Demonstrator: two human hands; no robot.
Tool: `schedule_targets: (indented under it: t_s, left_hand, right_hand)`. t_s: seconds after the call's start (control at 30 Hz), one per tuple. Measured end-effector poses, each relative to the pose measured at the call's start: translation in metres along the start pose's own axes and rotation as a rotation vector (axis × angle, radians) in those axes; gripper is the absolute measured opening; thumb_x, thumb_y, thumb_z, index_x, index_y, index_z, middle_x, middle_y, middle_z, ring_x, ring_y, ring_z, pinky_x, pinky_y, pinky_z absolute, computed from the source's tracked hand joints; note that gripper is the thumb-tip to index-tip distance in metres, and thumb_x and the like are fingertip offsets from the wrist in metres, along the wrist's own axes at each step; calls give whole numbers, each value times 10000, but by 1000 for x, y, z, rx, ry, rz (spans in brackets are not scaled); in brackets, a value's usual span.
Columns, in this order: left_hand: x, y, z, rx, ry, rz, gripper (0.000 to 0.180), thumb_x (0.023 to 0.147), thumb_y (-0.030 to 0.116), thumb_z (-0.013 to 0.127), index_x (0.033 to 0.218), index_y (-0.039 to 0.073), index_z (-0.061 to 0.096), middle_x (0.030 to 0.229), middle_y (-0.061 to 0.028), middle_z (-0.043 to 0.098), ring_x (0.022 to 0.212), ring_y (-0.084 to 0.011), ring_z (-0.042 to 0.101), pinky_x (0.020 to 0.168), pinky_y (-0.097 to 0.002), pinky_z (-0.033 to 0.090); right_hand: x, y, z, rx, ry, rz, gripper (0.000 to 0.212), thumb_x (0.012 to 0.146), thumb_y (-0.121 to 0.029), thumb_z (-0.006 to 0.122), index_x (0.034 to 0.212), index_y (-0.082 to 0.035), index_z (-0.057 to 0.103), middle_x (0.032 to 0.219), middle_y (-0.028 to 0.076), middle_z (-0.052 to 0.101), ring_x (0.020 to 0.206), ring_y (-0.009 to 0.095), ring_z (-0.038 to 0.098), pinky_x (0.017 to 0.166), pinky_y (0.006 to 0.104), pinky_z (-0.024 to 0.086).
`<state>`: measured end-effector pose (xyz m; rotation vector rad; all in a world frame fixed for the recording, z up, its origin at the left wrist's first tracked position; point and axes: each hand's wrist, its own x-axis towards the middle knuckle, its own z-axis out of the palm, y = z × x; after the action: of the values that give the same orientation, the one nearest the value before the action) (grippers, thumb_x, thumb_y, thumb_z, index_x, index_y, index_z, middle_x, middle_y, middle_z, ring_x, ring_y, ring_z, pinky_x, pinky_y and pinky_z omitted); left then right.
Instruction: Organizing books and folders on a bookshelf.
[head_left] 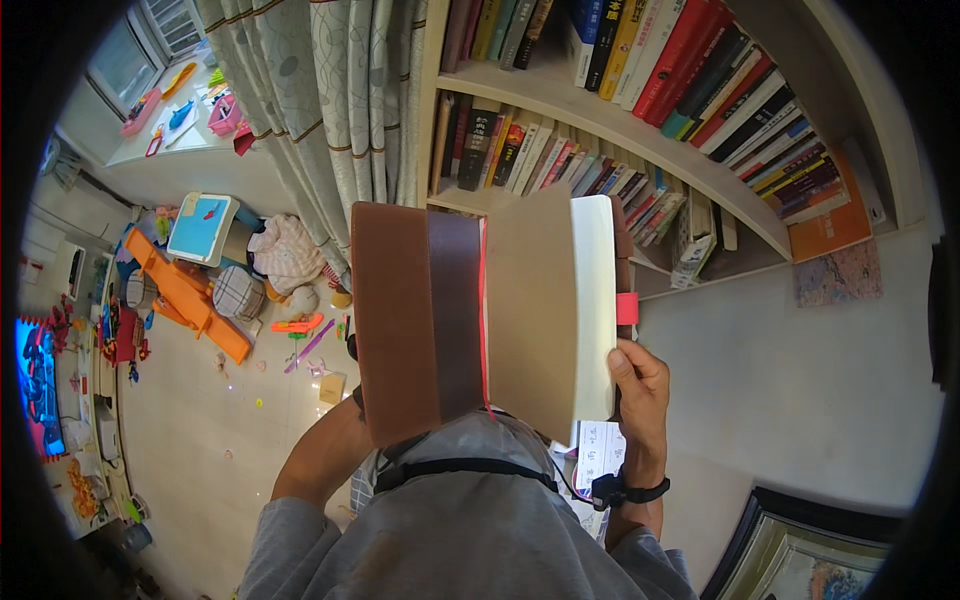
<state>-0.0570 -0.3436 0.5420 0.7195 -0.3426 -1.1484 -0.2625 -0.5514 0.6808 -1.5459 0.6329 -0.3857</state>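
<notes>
Light is spilling in from the far-left window (125,75), the floor (190,420) is catching tiny glints, the bookshelf (560,90) is bowing through fisheye distortion, black is swallowing the corners.

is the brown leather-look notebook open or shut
Open: the notebook shows its brown cover spread left, a thin red ribbon along the fold and a tan leaf beside cream pages.

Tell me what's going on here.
A person is holding a brown-covered notebook open in front of a bookshelf. The right hand grips its lower right edge; the left forearm runs behind the cover, so the left hand is hidden. A tan leaf stands partly lifted beside white pages; a red ribbon lies along the fold.
</notes>
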Motion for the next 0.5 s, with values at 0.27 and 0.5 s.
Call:
schedule_targets:
  t_s: [0.27, 0.5]
  left_hand:
    - [3, -3, 6, -20, -15, -49, 503, 1091, 351, 439, 1496, 53, 408, 1420, -136, 554, 1216, -233, 614, 988, -363, 555]
    - [3, -2, 7, -44, -9, -58, 505, 1091, 356, 438, 1494, 53, 410, 1416, -136, 557, 1212, -233, 617, 986, -363, 557]
  right_hand:
    - [-7, -33, 32, -216, -120, -133, 225, 981, -107, 644, 1128, 54, 700, 1109, 112, 678, 979, 165, 638, 853, 285, 490]
    - [-2, -41, 52, -331, -208, -278, 212, 986, -111, 624, 1092, 59, 695, 1124, 162, 663, 1010, 244, 645, 874, 317, 484]
